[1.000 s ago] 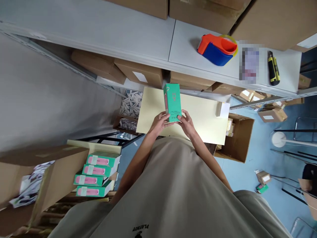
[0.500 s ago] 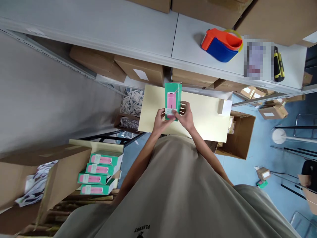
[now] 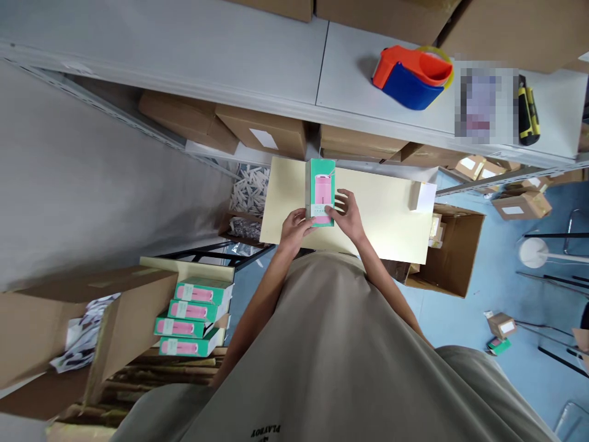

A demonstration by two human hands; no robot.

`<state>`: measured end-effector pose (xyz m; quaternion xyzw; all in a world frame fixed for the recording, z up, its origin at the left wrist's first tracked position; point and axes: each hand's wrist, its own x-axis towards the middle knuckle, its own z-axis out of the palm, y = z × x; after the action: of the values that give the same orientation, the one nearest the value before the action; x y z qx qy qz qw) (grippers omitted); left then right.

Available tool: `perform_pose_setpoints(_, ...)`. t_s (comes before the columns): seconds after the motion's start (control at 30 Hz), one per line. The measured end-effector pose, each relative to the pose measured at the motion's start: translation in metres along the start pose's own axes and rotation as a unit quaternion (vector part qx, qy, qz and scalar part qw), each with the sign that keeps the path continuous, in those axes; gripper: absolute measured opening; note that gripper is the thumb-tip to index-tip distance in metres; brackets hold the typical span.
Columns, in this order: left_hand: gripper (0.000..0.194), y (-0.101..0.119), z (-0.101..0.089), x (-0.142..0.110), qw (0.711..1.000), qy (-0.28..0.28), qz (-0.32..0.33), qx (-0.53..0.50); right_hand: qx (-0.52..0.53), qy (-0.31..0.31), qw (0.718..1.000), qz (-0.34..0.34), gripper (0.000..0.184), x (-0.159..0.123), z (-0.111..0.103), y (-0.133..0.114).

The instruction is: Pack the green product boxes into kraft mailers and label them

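Over there, I have the left forearm [image 3: 257,298] and right forearm [image 3: 390,281] angled inward ahead of the torso [image 3: 326,344]. My left grip [image 3: 292,233] and right grip [image 3: 350,218] face each other, fingers [image 3: 345,194] curled, thumbs [image 3: 332,213] turned inward.

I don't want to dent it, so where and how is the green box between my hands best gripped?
The green box likely grips best low on its two long side walls, left hand from the left and right hand from the right. It is tall and narrow with flat opposite sides, its printed front faces you, and both hands sit by its lower half.
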<state>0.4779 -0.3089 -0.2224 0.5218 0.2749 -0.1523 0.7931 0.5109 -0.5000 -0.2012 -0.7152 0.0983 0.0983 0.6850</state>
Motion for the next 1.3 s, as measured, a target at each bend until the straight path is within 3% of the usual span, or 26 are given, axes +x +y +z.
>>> perform_pose_setpoints(0.13,0.070,-0.006,0.012,-0.001,0.992,0.055,0.081,0.085,-0.079,0.043,0.994,-0.056,0.068,-0.002,0.009,-0.006)
perform_pose_setpoints(0.27,0.071,-0.008,0.024,-0.007,0.986,0.031,0.118,0.112,-0.106,0.091,0.989,-0.048,0.064,0.003,0.013,-0.003)
perform_pose_setpoints(0.37,0.069,-0.004,0.021,-0.009,0.997,0.003,0.068,0.041,-0.022,0.100,0.994,-0.023,0.060,0.011,0.006,0.002)
perform_pose_setpoints(0.5,0.067,0.000,0.011,-0.006,0.996,-0.057,-0.063,-0.037,0.111,0.038,0.993,0.021,0.059,0.015,-0.006,0.007)
perform_pose_setpoints(0.6,0.069,-0.002,0.008,-0.004,0.993,-0.065,-0.082,-0.048,0.118,0.011,0.992,0.035,0.061,0.017,-0.012,0.010)
perform_pose_setpoints(0.77,0.071,-0.008,0.013,-0.002,0.999,-0.027,-0.029,-0.006,0.050,-0.014,0.998,0.025,0.061,0.021,-0.012,0.012)
perform_pose_setpoints(0.93,0.076,-0.008,0.021,-0.003,0.992,0.059,0.070,0.081,-0.023,0.034,0.999,-0.003,0.082,0.021,0.003,0.017)
perform_pose_setpoints(1.03,0.076,-0.006,0.024,-0.008,0.990,0.050,0.093,0.095,-0.053,0.062,0.996,0.021,0.092,0.024,0.008,0.024)
perform_pose_setpoints(1.1,0.073,-0.005,0.022,-0.010,0.994,0.026,0.072,0.082,-0.036,0.062,0.996,0.049,0.092,0.027,0.006,0.028)
perform_pose_setpoints(1.3,0.067,-0.006,0.006,-0.004,0.996,-0.035,-0.076,-0.023,0.083,0.008,0.992,0.099,0.089,0.026,-0.006,0.033)
